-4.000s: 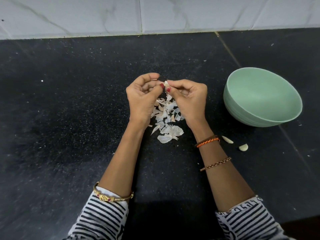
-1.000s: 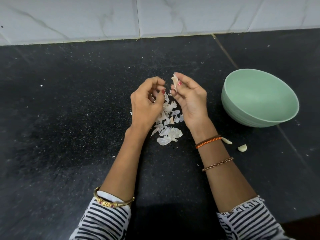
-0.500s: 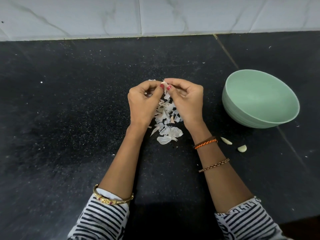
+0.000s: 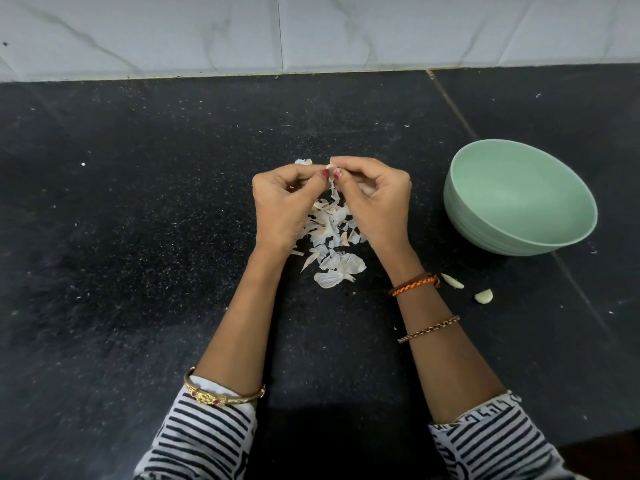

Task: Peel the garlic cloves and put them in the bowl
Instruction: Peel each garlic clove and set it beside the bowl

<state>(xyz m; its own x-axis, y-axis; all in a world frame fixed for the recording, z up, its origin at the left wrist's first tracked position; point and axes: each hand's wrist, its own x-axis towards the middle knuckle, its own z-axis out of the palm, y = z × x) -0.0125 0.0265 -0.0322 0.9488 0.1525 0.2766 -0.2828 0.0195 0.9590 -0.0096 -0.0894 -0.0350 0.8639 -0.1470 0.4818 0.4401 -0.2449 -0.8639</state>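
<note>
I see a black speckled counter (image 4: 138,237) backed by a white tiled wall (image 4: 311,29). A pale green bowl (image 4: 568,237) sits to the right, and I see nothing inside it. A pile of papery skins (image 4: 332,251) lies on the counter under and between my hands. Two peeled cloves (image 4: 452,280) lie near the bowl, just right of my right wrist, the second one (image 4: 483,296) a little farther right.

My left hand (image 4: 280,206) and right hand (image 4: 377,199) are raised over the skins, knuckles up, fingers curled, thumbs almost meeting. Together they pinch one garlic clove (image 4: 331,167) at the fingertips. Only its pale tip shows, with a strip of skin hanging below it.
</note>
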